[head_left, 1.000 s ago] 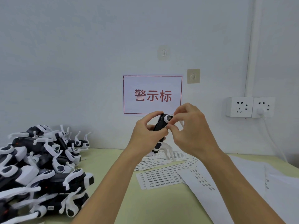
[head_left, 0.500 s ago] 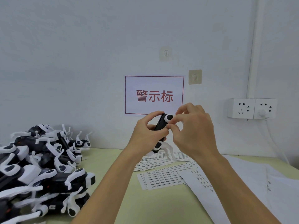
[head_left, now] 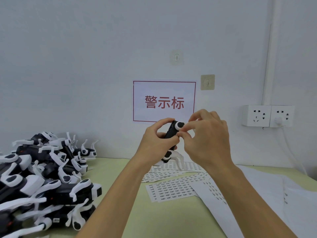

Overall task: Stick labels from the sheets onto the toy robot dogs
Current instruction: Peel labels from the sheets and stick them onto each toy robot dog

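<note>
Head view: a white sign (head_left: 164, 101) with a red border hangs on the far wall and reads 警示标 in red. The print on the label sheets (head_left: 173, 188) lying on the table (head_left: 154, 217) is too small to read.

Both hands are raised above the table in front of the sign, holding one black-and-white toy dog (head_left: 171, 134) between them. Its long axis runs steeply, from upper right to lower left; a white round joint with a black centre sits at the top end, and white legs hang from the low end, over the far sheets. Which end is the head cannot be told.

The left hand (head_left: 157, 143) curls round the dog's black body, thumb over the top and fingers behind. The right hand (head_left: 208, 141) has thumb and forefinger pinched together at the dog's upper side, just below the round joint; whether a label lies between them is hidden.

A pile of dogs (head_left: 44, 177) lies at the left of the table. Blank white backing sheets (head_left: 267, 194) are spread at the right. Two wall sockets (head_left: 267, 115) sit at the far right, one with a white plug in it.
</note>
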Motion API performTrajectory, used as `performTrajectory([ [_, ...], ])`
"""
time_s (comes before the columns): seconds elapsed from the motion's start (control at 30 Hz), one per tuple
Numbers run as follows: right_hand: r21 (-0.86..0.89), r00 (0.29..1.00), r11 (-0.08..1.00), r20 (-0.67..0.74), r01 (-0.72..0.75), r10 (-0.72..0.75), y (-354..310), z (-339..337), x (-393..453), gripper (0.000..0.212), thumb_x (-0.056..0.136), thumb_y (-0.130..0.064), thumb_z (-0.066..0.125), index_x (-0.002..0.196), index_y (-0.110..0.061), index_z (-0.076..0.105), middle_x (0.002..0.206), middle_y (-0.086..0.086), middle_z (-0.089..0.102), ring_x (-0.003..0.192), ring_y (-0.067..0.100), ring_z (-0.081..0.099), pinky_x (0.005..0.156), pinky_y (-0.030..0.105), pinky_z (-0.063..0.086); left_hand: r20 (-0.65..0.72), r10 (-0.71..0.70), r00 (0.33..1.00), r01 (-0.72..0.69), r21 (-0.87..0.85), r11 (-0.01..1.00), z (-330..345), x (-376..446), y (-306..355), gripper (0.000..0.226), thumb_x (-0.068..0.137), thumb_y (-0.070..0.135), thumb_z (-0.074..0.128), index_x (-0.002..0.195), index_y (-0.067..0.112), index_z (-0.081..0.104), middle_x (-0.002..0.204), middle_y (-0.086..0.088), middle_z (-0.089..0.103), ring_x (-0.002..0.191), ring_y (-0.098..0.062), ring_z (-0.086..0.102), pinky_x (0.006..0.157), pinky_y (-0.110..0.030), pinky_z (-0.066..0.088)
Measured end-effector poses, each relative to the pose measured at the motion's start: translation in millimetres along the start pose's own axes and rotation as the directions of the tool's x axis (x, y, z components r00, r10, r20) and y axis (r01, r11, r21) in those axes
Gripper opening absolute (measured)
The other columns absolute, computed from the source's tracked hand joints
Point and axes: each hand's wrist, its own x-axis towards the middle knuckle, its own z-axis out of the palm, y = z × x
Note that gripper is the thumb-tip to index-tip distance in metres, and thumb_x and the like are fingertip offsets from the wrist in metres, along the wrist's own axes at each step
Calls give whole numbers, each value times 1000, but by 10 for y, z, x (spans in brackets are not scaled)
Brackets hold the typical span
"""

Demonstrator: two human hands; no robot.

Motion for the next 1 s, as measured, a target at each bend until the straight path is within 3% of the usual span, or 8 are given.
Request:
performTrajectory([
  [0.33, -3, 997, 998, -61, -56, 55, -77, 7, -24, 7, 79, -30, 79, 85, -28, 79, 94, -6, 61, 93, 18, 54, 83, 39, 38, 12, -8, 1000, 9, -27, 1000, -24, -7, 2, 42, 89, 17, 69, 123, 40, 60, 85, -4, 77, 73, -18, 74, 59, -19, 54],
  [0.47, -19, 998, 999, -36, -49, 48, -29, 8, -15, 5, 82, -27, 77, 86, -24, 77, 95, -5, 59, 94, 19, 53, 81, 36, 38, 28, -12, 1000, 14, -49, 999, -45, 0, 2, 41, 90, 15, 67, 120, 42, 61, 87, -3, 78, 78, -21, 75, 65, -27, 59],
  [0.6, 146, 999, 988, -15, -47, 49, 40, -15, 14, 6, 83, -23, 73, 88, -26, 73, 94, -10, 51, 95, 13, 50, 82, 34, 43, 34, -22, 999, 26, -113, 993, -61, 23, 4, 39, 91, 12, 65, 116, 42, 62, 91, -6, 77, 81, -25, 76, 65, -30, 57],
  [0.73, 364, 994, 925, 19, -109, 109, 66, 2, 37, 19, 85, -22, 69, 95, -33, 57, 102, -9, 50, 101, 10, 49, 81, 20, 40, 53, -46, 998, 55, -188, 981, -85, 38, -16, 37, 93, 8, 60, 117, 36, 62, 95, -10, 76, 82, -31, 75, 80, -43, 57],
  [0.83, 479, 983, 859, 101, -183, 153, 71, 30, 36, 27, 89, -22, 67, 104, -34, 49, 108, -9, 50, 100, 6, 49, 76, 13, 37, 74, -48, 996, 64, -232, 971, -88, 32, -3, 34, 94, 9, 61, 116, 36, 62, 94, -12, 76, 79, -30, 73, 71, -38, 56],
  [1.0, 570, 975, 798, 202, -197, 96, 52, 46, 21, 15, 94, -17, 61, 101, -29, 56, 100, -8, 62, 93, 6, 58, 71, 18, 39, 81, 1, 997, 14, -191, 982, -25, 26, 11, 24, 95, 17, 63, 106, 38, 62, 89, -12, 75, 74, -31, 73, 64, -37, 58],
])
